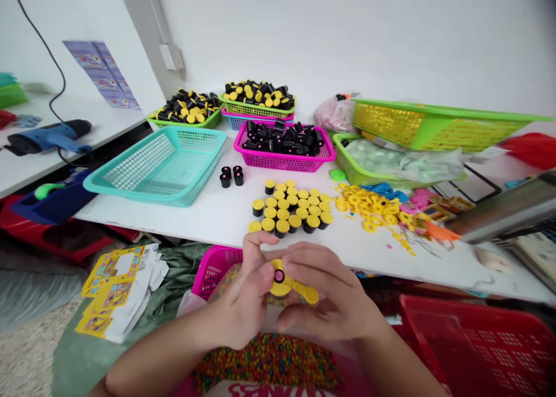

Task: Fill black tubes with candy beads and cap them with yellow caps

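Note:
Both hands meet over a bag of small multicoloured balls (269,359). Between them is a small yellow plastic toy part (280,287) with a round body, a dark ring around a pink centre, and a rounded tab sticking out to the right. My left hand (245,293) pinches its left side between thumb and fingers. Closed on its upper right side are the fingers of my right hand (328,287). Just beyond, on the white table (217,217), stand several black cylinders with yellow caps (293,206).
Black cylinders (231,176) stand beside an aqua basket (160,160). A magenta basket (284,160) holds more. Loose yellow parts (369,203) lie right, near a metal tube (508,212). Printed cards (115,293) are at lower left, a red basket (478,345) at lower right.

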`<action>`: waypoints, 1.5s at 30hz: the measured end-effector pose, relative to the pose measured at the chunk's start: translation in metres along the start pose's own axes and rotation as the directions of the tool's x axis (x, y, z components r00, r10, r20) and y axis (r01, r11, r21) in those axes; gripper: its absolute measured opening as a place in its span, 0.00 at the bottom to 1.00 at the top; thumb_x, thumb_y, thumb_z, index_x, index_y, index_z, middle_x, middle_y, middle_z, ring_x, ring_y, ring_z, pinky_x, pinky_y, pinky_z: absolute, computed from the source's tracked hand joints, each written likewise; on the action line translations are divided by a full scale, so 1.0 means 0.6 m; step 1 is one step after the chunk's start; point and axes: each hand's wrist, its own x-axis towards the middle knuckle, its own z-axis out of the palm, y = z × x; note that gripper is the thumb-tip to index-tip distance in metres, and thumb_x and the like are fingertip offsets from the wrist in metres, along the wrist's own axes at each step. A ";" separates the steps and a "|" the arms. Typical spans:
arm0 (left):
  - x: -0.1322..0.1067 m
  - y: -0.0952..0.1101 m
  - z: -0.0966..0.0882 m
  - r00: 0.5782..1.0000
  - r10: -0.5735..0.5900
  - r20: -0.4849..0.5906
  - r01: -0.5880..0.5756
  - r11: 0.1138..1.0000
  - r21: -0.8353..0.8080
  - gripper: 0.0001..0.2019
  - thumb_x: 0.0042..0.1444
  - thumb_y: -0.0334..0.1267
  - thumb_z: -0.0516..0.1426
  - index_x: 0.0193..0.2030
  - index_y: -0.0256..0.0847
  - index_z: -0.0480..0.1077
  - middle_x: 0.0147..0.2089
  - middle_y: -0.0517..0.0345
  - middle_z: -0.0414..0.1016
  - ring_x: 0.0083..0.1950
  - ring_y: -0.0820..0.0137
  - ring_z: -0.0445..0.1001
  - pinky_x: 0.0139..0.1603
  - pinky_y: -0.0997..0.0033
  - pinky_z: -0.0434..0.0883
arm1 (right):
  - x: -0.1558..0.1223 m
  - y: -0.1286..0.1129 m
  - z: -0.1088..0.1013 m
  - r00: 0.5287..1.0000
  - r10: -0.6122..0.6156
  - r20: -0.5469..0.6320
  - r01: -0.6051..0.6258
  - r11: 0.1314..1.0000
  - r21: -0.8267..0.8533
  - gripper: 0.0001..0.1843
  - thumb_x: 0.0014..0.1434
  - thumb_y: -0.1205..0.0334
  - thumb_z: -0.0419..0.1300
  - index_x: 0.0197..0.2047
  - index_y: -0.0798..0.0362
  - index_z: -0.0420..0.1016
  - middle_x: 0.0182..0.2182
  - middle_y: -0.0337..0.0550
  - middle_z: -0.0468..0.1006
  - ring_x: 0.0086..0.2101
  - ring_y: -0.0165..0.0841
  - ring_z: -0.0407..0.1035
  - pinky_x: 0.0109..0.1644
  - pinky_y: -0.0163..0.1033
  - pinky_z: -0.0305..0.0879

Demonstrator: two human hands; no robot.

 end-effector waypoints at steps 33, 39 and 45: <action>0.018 0.070 -0.026 0.839 0.110 0.533 -0.544 0.152 0.825 0.10 0.61 0.33 0.50 0.50 0.44 0.62 0.47 0.57 0.73 0.53 0.64 0.66 0.54 0.63 0.58 | -0.015 0.013 0.055 0.660 0.496 0.563 -0.617 -0.070 0.784 0.23 0.46 0.55 0.73 0.45 0.54 0.78 0.35 0.39 0.77 0.34 0.27 0.71 0.39 0.32 0.66; 0.015 0.063 -0.039 0.925 0.168 0.340 -0.360 0.111 0.926 0.12 0.64 0.38 0.50 0.53 0.46 0.62 0.47 0.55 0.74 0.48 0.65 0.71 0.48 0.65 0.65 | -0.007 0.030 0.022 0.767 0.552 0.328 -0.588 0.398 0.704 0.26 0.48 0.50 0.70 0.48 0.51 0.77 0.41 0.43 0.79 0.39 0.34 0.74 0.43 0.40 0.71; 0.033 0.041 -0.134 0.960 0.116 -0.257 0.239 0.145 0.960 0.36 0.59 0.40 0.55 0.68 0.44 0.37 0.48 0.47 0.77 0.42 0.59 0.79 0.48 0.55 0.71 | -0.021 0.203 -0.114 0.755 0.591 -0.285 -0.649 0.608 -0.458 0.10 0.62 0.60 0.57 0.34 0.53 0.78 0.37 0.50 0.79 0.43 0.41 0.73 0.54 0.52 0.66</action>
